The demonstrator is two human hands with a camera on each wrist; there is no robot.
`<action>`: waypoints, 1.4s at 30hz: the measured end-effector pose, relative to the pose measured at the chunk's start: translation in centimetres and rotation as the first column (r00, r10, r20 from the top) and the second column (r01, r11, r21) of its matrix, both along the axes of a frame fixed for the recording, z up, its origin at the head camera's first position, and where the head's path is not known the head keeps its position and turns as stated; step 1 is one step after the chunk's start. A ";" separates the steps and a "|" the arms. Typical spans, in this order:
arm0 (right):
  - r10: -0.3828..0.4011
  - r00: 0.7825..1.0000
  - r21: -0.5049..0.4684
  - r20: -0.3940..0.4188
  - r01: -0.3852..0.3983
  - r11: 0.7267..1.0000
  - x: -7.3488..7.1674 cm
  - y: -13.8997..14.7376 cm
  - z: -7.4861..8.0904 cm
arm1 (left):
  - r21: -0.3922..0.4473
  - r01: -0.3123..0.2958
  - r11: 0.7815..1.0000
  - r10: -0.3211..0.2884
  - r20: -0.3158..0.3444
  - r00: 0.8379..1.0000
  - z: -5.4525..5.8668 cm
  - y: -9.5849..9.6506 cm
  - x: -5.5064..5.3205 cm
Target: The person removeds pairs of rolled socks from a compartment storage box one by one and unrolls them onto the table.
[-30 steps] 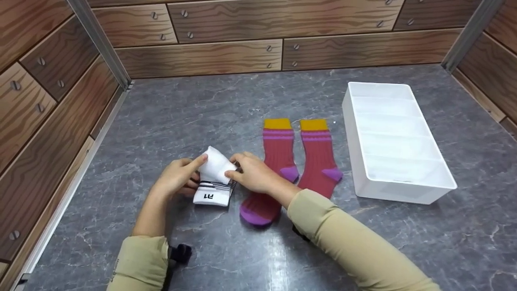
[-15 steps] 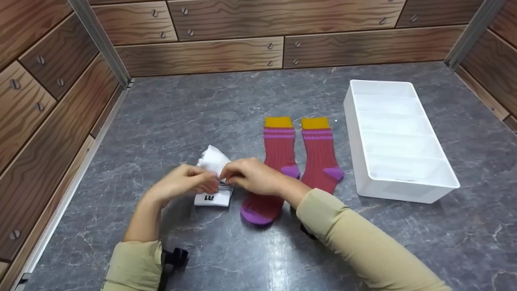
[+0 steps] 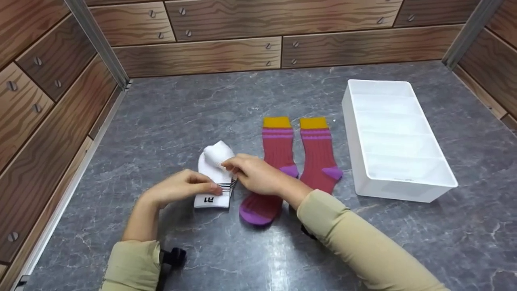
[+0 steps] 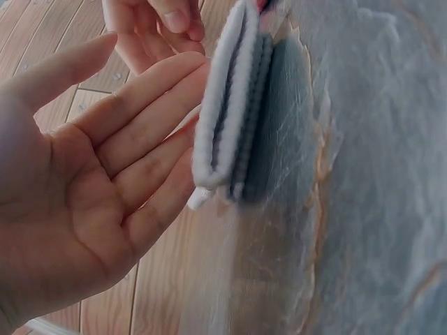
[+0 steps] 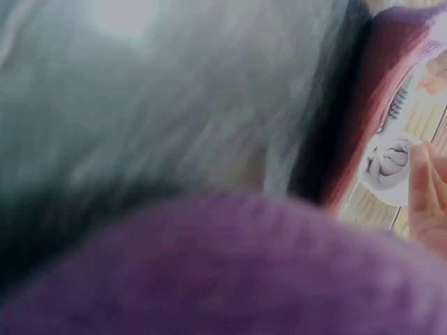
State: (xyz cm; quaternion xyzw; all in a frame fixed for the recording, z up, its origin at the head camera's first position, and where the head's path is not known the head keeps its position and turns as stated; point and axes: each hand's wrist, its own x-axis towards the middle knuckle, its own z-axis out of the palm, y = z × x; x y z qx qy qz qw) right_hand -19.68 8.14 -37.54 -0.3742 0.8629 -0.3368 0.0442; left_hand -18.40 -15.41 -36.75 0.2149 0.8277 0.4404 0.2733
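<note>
A white sock (image 3: 214, 171) with black stripes and lettering on its cuff lies left of centre, its far end rolled over. A second striped edge shows beneath it in the head view. My right hand (image 3: 260, 173) pinches the rolled part from the right. In the right wrist view, the bunched roll (image 5: 390, 164) shows a spiral of fabric at the fingers. On the other side my left hand (image 3: 177, 188) touches the sock by the stripes. Its fingers are extended and the thumb stands apart in the left wrist view, where the layered sock edge (image 4: 223, 105) lies beyond the fingertips.
Two red socks with yellow cuffs and purple heels, a left one (image 3: 278, 147) and a right one (image 3: 317, 149), lie under and beside my right forearm. A white divided box (image 3: 404, 190) stands at the right. Wood-patterned walls (image 3: 202, 56) enclose the grey marbled table (image 3: 194, 105).
My left hand has let go of the white sock's folded end and moved down to the stripes. The flap has become a rounded roll at the far end, with my right hand still there.
</note>
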 end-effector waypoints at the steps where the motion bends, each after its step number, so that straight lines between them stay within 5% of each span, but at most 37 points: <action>1: -0.009 1.000 0.019 -0.021 0.010 1.000 -0.1 0.0 0.0 | 0.000 0.000 1.000 0.000 0.003 1.000 0.0 0.0 0.0; 16: -0.141 0.987 0.110 -0.081 0.149 0.983 -1.1 1.2 -1.4 | -0.003 0.085 0.996 -0.084 0.050 0.995 0.5 0.2 0.5; 21: -0.181 0.980 0.119 -0.077 0.190 0.975 -1.1 1.2 -1.2 | 0.066 -0.035 0.997 0.034 0.018 0.999 0.7 0.6 -0.1; 26: -0.112 0.989 -0.006 -0.099 0.112 0.994 -1.0 0.7 -1.0 | 0.130 -0.202 0.971 0.211 -0.056 0.976 0.4 1.4 -1.4; 32: 0.044 0.999 0.032 -0.006 -0.044 0.999 -0.5 0.1 -0.9 | 0.047 -0.176 0.983 0.179 -0.069 0.981 -0.1 1.6 -1.8; 42: -0.107 0.994 0.023 -0.001 0.107 0.994 -1.0 0.3 -1.0 | 0.007 -0.154 0.988 0.154 -0.011 0.988 -0.3 0.9 -1.1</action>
